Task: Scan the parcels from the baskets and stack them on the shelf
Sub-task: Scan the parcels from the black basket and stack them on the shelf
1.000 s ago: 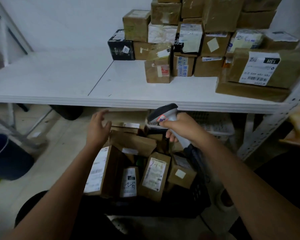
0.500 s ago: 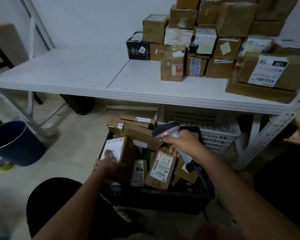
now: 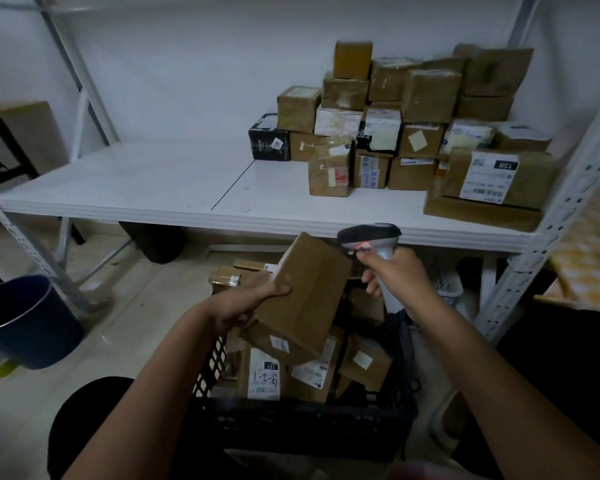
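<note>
The black basket [image 3: 291, 420] holds labelled parcels [image 3: 265, 375]. The left hand [image 3: 243, 303] grips a tilted brown parcel [image 3: 305, 292] above it; the right hand [image 3: 395, 275] clasps the scanner [image 3: 371, 240], seemingly aimed at its hidden face.

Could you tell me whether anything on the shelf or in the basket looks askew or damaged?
One taped parcel at the front of the shelf stack leans and looks crumpled. The parcels in the black basket lie jumbled at angles. Nothing has spilled.

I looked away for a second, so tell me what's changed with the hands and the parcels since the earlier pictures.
The left hand has taken hold of a brown parcel and lifted it out of the black basket, tilted, up towards the scanner. The right hand still grips the scanner, now raised beside the parcel. The parcels stacked on the shelf stayed put.
</note>
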